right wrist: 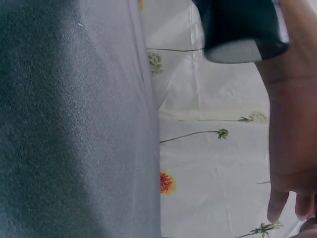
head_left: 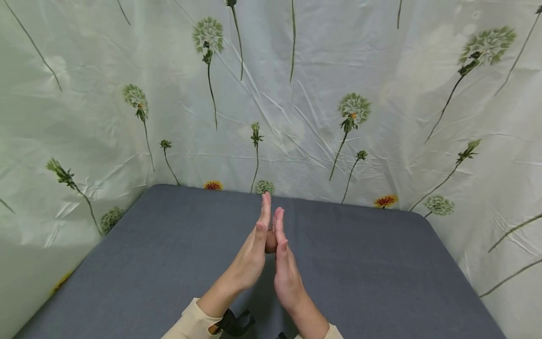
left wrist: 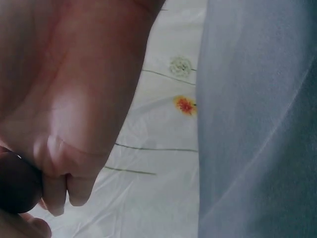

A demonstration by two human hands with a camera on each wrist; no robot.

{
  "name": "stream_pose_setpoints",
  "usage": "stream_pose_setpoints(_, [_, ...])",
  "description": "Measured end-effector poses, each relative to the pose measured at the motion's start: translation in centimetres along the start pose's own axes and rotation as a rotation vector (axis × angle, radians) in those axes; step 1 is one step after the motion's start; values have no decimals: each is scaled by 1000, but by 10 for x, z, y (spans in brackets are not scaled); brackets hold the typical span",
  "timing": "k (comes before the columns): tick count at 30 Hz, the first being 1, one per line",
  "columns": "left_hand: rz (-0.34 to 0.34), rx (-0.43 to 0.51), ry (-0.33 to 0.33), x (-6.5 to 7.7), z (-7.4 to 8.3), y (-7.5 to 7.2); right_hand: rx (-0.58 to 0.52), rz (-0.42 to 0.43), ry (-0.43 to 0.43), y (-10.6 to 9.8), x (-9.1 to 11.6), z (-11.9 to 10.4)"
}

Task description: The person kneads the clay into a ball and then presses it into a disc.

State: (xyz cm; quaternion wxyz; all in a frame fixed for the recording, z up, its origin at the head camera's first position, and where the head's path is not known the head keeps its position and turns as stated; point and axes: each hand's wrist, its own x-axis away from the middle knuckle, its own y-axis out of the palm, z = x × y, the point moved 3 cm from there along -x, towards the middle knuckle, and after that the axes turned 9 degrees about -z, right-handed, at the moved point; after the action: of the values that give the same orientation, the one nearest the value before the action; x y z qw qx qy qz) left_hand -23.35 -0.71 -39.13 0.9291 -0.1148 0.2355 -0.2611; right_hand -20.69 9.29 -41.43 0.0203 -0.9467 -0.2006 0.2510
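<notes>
In the head view a small brown rounded lump (head_left: 271, 242) sits between my two palms, above the grey surface. My left hand (head_left: 250, 259) presses it from the left with straight fingers pointing up and away. From the right my right hand (head_left: 289, 280) presses against it, also with straight fingers. The left wrist view shows the lump (left wrist: 20, 184) dark and smooth at the palm of the left hand (left wrist: 79, 104). The right wrist view has the right hand (right wrist: 295, 134) along its right edge, where the lump is mostly hidden. What the lump is made of is unclear.
A grey cloth-covered table (head_left: 178, 235) lies beneath the hands. Behind and beside it hangs a pale curtain (head_left: 296, 108) printed with dandelions. A black wrist device (head_left: 237, 324) is worn at the left sleeve (head_left: 192, 320).
</notes>
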Motion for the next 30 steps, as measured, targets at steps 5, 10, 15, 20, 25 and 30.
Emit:
stream_pose_setpoints(5, [-39, 70, -51, -1, 1, 1, 6, 27, -76, -3, -1, -6])
stream_pose_setpoints(10, [-106, 150, -119, 2, 0, 7, 69, 74, -141, -9, -2, -14])
stream_pose_setpoints(15, [-203, 226, -165, 4, -1, 21, 140, 104, -184, -22, -4, -22])
stream_pose_setpoints(20, [-278, 301, -184, 9, 6, 31, 155, 101, -125, -39, -8, -19])
stream_pose_setpoints(25, [-254, 292, -163, 12, 18, 29, 40, 41, -6, -42, -7, -4])
stream_pose_setpoints(30, [-160, 234, -122, 10, 24, 23, 48, 18, -6, -30, -5, 7])
